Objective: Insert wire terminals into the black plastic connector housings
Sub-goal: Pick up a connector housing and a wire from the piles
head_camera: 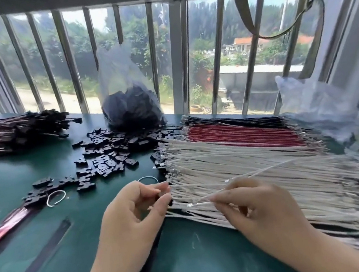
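Both hands pinching: left [136, 211] a black housing [159, 195], right [260, 207] a white wire [244, 176], green table [190, 249] (barred window [185, 54] behind)

On the tabletop [37, 227] before us, loose housings [107, 155] lie left of the wires [259, 170], a bag [132, 110] behind.

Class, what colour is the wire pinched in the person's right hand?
White, seen in the head view: the wire in the right hand.

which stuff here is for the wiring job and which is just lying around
Job:
white wire pinched by right hand
housing in left hand
loose housings
wire stacks

Lying about:
rubber bands
empty bag
strap
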A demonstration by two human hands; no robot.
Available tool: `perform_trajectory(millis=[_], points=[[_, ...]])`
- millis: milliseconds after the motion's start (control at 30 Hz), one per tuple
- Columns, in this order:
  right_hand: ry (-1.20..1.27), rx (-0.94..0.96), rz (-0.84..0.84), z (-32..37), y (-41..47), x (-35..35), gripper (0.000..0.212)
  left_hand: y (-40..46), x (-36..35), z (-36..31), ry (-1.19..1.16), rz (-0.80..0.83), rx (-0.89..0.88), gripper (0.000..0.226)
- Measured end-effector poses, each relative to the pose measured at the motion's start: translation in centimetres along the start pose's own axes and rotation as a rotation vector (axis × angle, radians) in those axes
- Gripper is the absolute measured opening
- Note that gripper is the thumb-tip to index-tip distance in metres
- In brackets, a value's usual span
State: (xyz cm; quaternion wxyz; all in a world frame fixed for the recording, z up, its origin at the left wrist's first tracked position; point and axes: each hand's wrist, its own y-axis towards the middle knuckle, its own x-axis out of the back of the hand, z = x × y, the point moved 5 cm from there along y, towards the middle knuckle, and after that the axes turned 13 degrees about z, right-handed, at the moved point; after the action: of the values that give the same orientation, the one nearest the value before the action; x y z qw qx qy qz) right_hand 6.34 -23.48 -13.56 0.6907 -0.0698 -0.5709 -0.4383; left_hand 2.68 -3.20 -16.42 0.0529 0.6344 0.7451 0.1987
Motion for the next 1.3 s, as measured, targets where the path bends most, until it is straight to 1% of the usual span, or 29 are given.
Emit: perform_trajectory(millis=[67, 133, 233, 333, 400, 467, 533, 600, 667, 767, 867, 967, 1100, 1233, 1300], points=[[0.003, -0.001, -0.011, 0.0, 0.0, 0.1, 0.018, -0.2, -0.2, -0.4, 0.036, -0.002, -0.033, 0.014], [0.014, 0.009, -0.018, 0.0, -0.1, 0.1, 0.011, -0.1, -0.3, -0.4, 0.083, -0.006, -0.016, 0.016], [0.011, 0.014, -0.019, 0.0, -0.2, 0.0, 0.006, 0.0, -0.6, -0.3, 0.062, 0.036, 0.023, 0.022], [0.021, 0.020, -0.021, 0.0, -0.3, 0.1, 0.006, -0.1, -1.2, -0.3, 0.207, 0.128, 0.024, 0.026], [0.025, 0.022, 0.000, 0.0, -0.3, 0.0, 0.006, -0.1, -1.3, -0.1, 0.303, 0.159, 0.018, 0.038], [0.024, 0.021, 0.019, 0.0, -0.3, -0.1, 0.006, 0.0, -1.4, 0.1, 0.347, 0.185, 0.022, 0.044], [0.033, 0.013, 0.032, -0.1, -0.2, -0.1, 0.006, 0.0, -1.5, 0.3, 0.341, 0.205, 0.028, 0.048], [0.058, 0.005, 0.052, -0.3, -0.2, -0.3, 0.004, -0.1, -1.6, 0.7, 0.265, 0.206, 0.068, 0.054], [0.094, -0.006, 0.067, -0.6, -0.3, -0.4, 0.004, -0.2, -1.6, 1.0, 0.216, 0.202, 0.101, 0.050], [0.163, -0.029, 0.083, -1.0, -0.3, -0.4, 0.006, -0.3, -1.6, 1.2, 0.225, 0.216, 0.120, 0.042], [0.172, -0.041, 0.105, -1.3, -0.2, -0.4, 0.005, -0.3, -1.6, 1.1, 0.222, 0.235, 0.143, 0.038], [0.154, -0.023, 0.127, -1.1, -0.3, -0.6, 0.007, -0.4, -1.7, 1.0, 0.201, 0.235, 0.145, 0.039], [0.072, 0.007, 0.128, -0.6, -0.4, -0.4, 0.007, -0.5, -1.8, 0.9, 0.145, 0.242, 0.150, 0.043], [0.111, -0.017, 0.149, -0.7, -0.5, -0.7, 0.015, -0.5, -2.1, 0.8, 0.145, 0.283, 0.172, 0.041], [0.101, -0.032, 0.140, -0.8, -0.5, -0.7, 0.018, -0.5, -2.1, 0.8, 0.089, 0.320, 0.191, 0.037]])
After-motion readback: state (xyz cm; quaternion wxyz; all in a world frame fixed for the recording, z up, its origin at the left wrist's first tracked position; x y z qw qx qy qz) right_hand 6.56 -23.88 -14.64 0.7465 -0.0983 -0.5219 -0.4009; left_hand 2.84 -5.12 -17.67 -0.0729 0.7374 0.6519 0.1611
